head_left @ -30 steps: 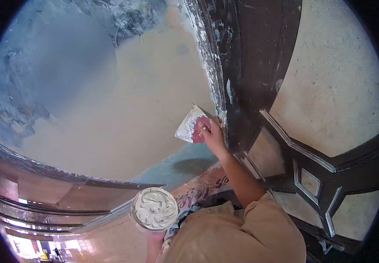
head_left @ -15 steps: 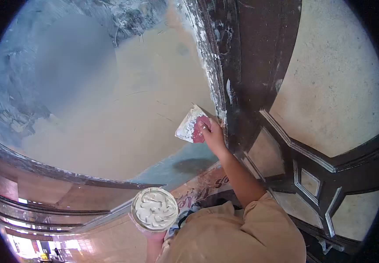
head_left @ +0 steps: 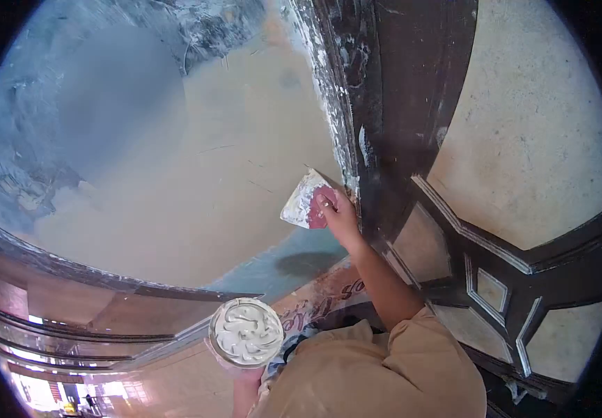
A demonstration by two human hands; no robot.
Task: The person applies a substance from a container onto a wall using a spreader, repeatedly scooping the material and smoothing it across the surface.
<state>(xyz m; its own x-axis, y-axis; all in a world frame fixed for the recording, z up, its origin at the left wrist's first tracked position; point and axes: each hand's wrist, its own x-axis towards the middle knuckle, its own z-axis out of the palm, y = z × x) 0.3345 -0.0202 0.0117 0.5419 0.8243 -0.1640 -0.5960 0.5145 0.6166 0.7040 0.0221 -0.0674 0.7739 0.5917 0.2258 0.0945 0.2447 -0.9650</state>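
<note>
My right hand (head_left: 339, 212) grips a putty knife (head_left: 304, 200) with a wide, reddish blade smeared white. Its edge is at the wall (head_left: 196, 181), close to the dark frame's inner side; whether it touches cannot be made out. The wall carries a smooth beige coat beside rough blue-grey patches. Low in the view, my left hand (head_left: 245, 375) holds a round tub (head_left: 246, 333) from below, its fingers mostly hidden. Swirled, creamy white putty fills the tub.
A dark wooden frame (head_left: 412, 90) with white smears runs along the right of the wall. Beyond it is a panelled surface (head_left: 524, 139) with raised mouldings. Lettering (head_left: 322, 299) shows on a strip below. A bright opening with small distant objects lies at lower left.
Hardly anything differs. The putty knife and my right hand have shifted very slightly to the right and down; the tub stays in place.
</note>
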